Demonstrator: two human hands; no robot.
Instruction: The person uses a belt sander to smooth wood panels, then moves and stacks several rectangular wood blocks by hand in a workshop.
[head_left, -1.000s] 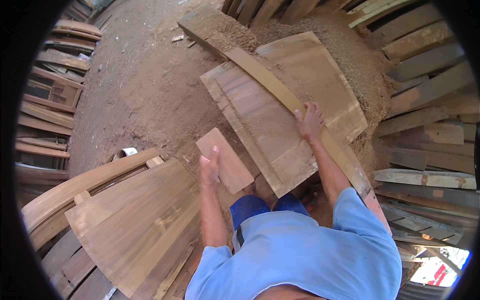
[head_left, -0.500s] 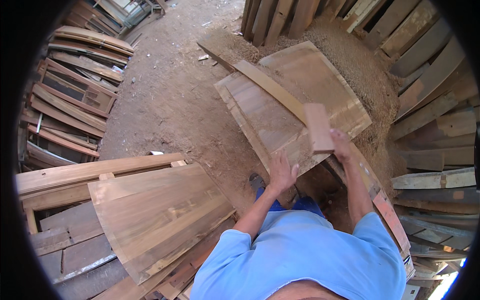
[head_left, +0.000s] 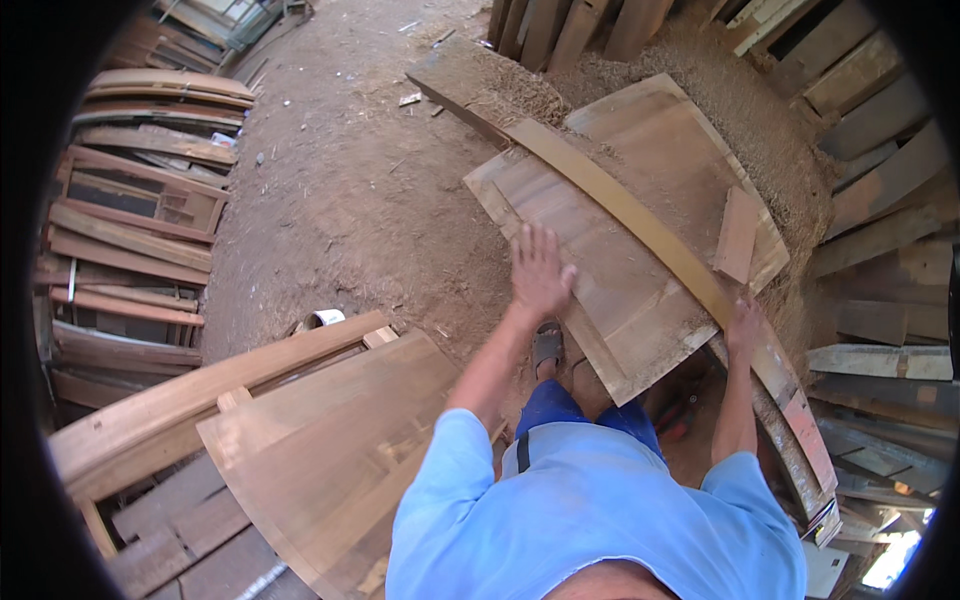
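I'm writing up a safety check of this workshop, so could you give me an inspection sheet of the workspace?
Surface: wide wooden panel, dusty.
Job's things: long yellowish board laid across the panel; small reddish block lying to the board's right.
Clutter: wood shavings beside the panel.
Grips: left grip spread over the panel's left edge; right grip at the long board near the block's lower end, closure unclear.
Cables: nothing seen.
Surroundings: dirt floor; stacked frames and boards at left; planks at right.
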